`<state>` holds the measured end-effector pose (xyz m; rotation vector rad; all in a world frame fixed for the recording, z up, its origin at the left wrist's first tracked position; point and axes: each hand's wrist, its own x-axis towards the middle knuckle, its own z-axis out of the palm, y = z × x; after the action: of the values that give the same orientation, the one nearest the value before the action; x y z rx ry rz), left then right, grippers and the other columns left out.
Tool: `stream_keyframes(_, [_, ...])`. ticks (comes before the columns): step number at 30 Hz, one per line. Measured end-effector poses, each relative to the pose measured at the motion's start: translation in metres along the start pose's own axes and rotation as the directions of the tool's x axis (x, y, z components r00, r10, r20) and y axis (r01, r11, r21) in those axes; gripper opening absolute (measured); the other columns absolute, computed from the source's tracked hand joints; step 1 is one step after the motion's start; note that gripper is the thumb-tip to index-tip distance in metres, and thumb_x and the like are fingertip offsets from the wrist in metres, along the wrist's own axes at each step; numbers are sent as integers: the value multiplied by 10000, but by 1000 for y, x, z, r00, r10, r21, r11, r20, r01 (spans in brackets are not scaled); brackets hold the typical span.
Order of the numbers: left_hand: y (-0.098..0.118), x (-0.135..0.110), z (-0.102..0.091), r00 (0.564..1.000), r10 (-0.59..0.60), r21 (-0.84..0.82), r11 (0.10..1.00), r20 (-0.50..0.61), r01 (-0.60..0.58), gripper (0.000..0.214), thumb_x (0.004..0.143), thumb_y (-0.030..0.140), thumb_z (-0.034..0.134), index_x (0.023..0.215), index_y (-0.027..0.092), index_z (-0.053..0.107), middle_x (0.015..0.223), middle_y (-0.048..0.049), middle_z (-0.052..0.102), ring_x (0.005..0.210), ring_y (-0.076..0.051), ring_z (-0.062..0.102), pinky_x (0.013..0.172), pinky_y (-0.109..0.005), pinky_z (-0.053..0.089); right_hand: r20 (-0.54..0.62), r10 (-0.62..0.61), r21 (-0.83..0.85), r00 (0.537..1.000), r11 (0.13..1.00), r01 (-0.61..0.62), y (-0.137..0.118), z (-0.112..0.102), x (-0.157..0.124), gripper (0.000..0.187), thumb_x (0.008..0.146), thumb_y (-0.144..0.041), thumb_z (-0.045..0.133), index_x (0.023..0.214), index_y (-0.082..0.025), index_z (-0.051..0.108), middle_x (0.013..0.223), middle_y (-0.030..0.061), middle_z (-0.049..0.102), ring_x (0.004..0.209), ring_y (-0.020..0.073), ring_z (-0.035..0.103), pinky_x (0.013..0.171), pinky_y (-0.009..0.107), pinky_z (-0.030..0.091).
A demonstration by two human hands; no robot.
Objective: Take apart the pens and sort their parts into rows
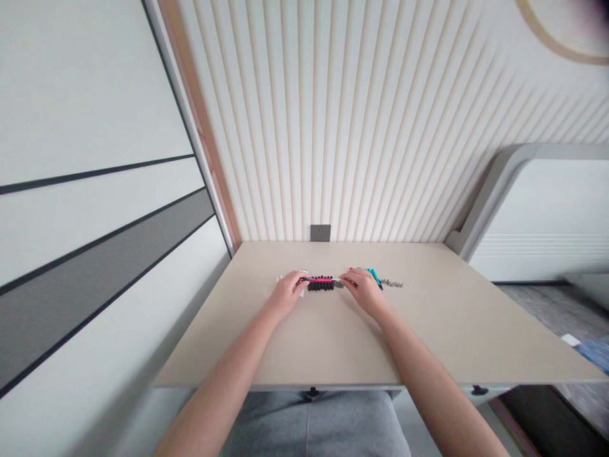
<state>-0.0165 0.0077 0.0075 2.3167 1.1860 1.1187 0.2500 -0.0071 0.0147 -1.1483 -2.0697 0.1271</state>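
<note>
My left hand point(285, 293) and my right hand point(365, 289) meet over the middle of the desk, fingers pinched on opposite ends of a slim pink pen point(322, 280). Its left end is dark; toward my right fingers it turns pale and thin. Just below the pen lies a row of short black ribbed pieces point(321, 287). Small grey pieces point(339, 285) sit beside them, near my right fingertips. Teal sticks point(375, 277) show partly behind my right hand. White small pieces point(303, 271) are partly covered by my left hand.
More small grey pieces point(392, 284) lie in a line right of the teal sticks. The beige desk point(328, 349) stands against a ribbed wall with a dark socket point(320, 233). A white cabinet point(95, 241) rises at left, and a bed headboard point(547, 203) stands at right.
</note>
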Motion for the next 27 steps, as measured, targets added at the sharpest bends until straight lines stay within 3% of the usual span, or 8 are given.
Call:
stream_keyframes(8, [4,0,-3,997,-55,-8,998,-45,55,177,920,291,533,1036,218,644,854,-23,691,773,-166,635,761,-280,490,-46,31,127,998,992,-25,-11,-3,1,222,976,-305,472,914,-214,665,890,62,696,846,206,604,812,340,427])
stream_keyframes(17, [4,0,-3,992,-91,-110,991,-86,81,220,925,344,512,1036,204,641,919,-24,707,695,-137,597,658,-241,460,-21,12,87,1000,996,-10,-7,-1,1,219,960,-308,500,905,-213,690,847,61,698,817,209,593,807,344,415])
stream_keyframes(27, [3,0,-4,996,-64,-91,994,-67,58,200,906,314,528,1020,200,646,914,-28,686,670,-131,556,657,-248,443,-17,7,108,1000,994,-5,-10,-4,1,204,952,-299,517,890,-224,696,844,46,707,805,200,601,820,336,410])
